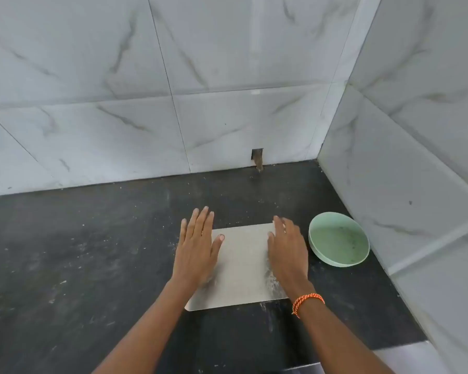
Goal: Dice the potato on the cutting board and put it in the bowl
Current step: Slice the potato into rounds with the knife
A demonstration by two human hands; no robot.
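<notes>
left hand (pixel 197 249) flat, fingers straight, on cutting board (pixel 241 265) left edge | right hand (pixel 288 251) flat on right edge | bowl (pixel 338 238) at counter's right wall

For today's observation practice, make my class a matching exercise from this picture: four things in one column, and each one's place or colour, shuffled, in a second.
Column one:
1. bowl
2. cutting board
3. thread band
4. countertop

Column two:
A. orange, round the right wrist
B. dark, speckled with pale crumbs
C. pale green, right of the board
D. grey, under both hands

Pairs: 1-C, 2-D, 3-A, 4-B
</notes>
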